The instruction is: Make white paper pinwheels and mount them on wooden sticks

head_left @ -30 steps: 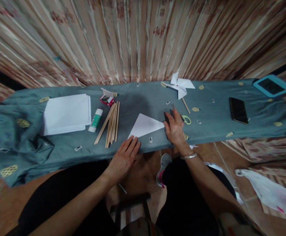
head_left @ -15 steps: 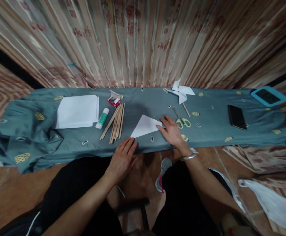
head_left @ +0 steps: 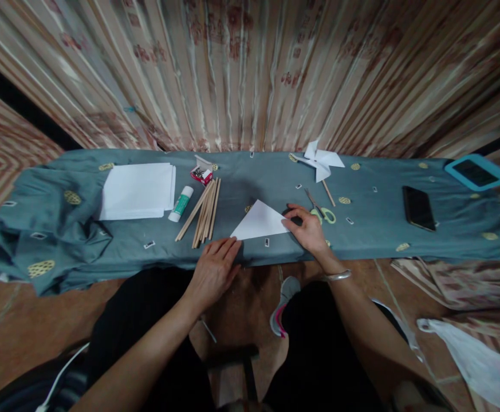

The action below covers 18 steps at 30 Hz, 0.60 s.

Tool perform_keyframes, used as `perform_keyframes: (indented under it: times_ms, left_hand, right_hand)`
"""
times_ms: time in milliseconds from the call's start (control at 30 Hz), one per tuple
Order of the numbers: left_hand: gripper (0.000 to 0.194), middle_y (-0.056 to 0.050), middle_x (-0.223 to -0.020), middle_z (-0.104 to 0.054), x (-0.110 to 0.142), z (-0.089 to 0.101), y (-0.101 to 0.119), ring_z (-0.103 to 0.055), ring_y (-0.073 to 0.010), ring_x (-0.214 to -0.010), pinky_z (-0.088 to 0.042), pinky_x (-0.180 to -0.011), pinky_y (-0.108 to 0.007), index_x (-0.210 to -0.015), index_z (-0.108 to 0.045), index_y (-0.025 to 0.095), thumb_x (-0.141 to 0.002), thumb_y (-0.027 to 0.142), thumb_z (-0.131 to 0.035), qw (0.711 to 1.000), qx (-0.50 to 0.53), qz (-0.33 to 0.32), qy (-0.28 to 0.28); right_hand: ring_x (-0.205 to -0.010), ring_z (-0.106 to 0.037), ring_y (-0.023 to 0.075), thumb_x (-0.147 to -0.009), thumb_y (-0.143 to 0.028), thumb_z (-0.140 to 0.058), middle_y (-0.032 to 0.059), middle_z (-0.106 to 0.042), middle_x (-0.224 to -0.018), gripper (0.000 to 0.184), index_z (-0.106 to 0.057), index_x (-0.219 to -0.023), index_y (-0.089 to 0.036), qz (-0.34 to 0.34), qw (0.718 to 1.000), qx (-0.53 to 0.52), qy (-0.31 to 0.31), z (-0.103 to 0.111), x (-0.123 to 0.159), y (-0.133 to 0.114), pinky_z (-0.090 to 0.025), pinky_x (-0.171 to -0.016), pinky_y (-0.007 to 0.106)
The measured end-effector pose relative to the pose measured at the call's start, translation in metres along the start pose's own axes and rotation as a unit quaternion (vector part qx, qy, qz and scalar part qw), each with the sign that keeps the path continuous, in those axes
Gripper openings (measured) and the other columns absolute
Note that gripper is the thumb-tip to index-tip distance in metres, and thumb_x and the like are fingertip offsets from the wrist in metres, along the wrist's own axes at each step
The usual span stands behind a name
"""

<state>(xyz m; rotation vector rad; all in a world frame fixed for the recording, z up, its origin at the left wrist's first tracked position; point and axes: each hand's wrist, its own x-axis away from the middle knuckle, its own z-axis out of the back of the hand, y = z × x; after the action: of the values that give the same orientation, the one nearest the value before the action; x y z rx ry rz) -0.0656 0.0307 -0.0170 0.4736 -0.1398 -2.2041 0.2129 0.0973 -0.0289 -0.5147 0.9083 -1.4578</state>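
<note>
Table, long and narrow under a grey-green patterned cloth (head_left: 370,220), carries one white paper triangle (head_left: 260,222), one white paper pinwheel (head_left: 323,160) on a stick, one pair of scissors with light green handles (head_left: 327,216), one green-and-white glue stick (head_left: 181,203), one small open red box (head_left: 201,173) and several pale wooden sticks (head_left: 202,214), which overlap too much for an exact count. The triangle looks plain, smooth, with straight edges, and lies near the middle of the near edge. Its peak points to the far edge; its longest side, which is its long axis, runs nearly parallel with the near edge. The right hand (head_left: 307,229) pinches its right corner between thumb and finger; the left hand (head_left: 215,266) has fingers extended, with fingertips at the left corner, not closed around it.
</note>
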Motion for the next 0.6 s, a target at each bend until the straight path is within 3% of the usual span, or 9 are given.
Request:
perform_keyframes:
  times_ms: [100, 233, 333, 433, 600]
  left_hand:
    - [0.053, -0.020, -0.136, -0.056, -0.004, -0.001, -0.003, -0.051, -0.0320, -0.126, -0.045, -0.103, -0.049, -0.139, -0.042, 0.008, -0.090, 0.021, -0.057, 0.999, 0.011, 0.002, 0.044]
    - [0.067, -0.022, -0.149, -0.040, -0.020, 0.003, -0.003, -0.033, -0.0326, -0.143, -0.036, -0.112, -0.051, -0.149, -0.025, 0.012, -0.091, 0.022, -0.057, 0.993, 0.026, 0.002, 0.116]
    - [0.072, -0.024, -0.153, -0.034, -0.034, 0.003, 0.003, -0.024, -0.0329, -0.147, -0.031, -0.114, -0.052, -0.152, -0.019, 0.013, -0.091, 0.021, -0.057, 0.988, 0.026, -0.012, 0.152]
    - [0.071, -0.025, -0.152, -0.035, -0.044, -0.001, 0.013, -0.021, -0.0318, -0.149, -0.029, -0.115, -0.052, -0.151, -0.021, 0.013, -0.090, 0.017, -0.057, 0.985, 0.015, -0.043, 0.167]
    - [0.057, -0.021, -0.151, -0.040, -0.051, -0.005, 0.021, -0.021, -0.0290, -0.149, -0.022, -0.117, -0.052, -0.144, -0.037, 0.018, -0.090, 0.013, -0.055, 0.984, -0.020, -0.066, 0.166]
  right_hand:
    - [-0.108, -0.065, 0.0262, -0.072, -0.031, -0.068, 0.0079, -0.071, -0.116, 0.009, -0.067, -0.074, -0.022, -0.017, 0.998, -0.055, 0.037, 0.003, -0.002, -0.003, -0.044, -0.103, 0.046]
    - [-0.102, -0.067, 0.0242, -0.076, -0.035, -0.066, 0.0086, -0.072, -0.110, 0.014, -0.066, -0.078, -0.021, -0.014, 0.985, -0.098, 0.139, 0.020, -0.006, -0.013, -0.050, -0.094, 0.042]
    - [-0.096, -0.067, 0.0232, -0.082, -0.034, -0.062, 0.0073, -0.073, -0.103, 0.013, -0.066, -0.084, -0.022, 0.034, 0.983, -0.018, 0.182, 0.034, -0.001, -0.030, -0.052, -0.089, 0.041]
    - [-0.101, -0.065, 0.0254, -0.088, -0.026, -0.058, 0.0085, -0.073, -0.102, 0.009, -0.066, -0.087, -0.021, 0.138, 0.970, 0.129, 0.153, 0.033, 0.013, -0.051, -0.049, -0.094, 0.043]
    - [-0.098, -0.064, 0.0248, -0.093, -0.017, -0.051, 0.0126, -0.069, -0.118, 0.014, -0.065, -0.093, -0.018, 0.253, 0.936, 0.232, 0.073, 0.009, 0.041, -0.074, -0.052, -0.088, 0.041]
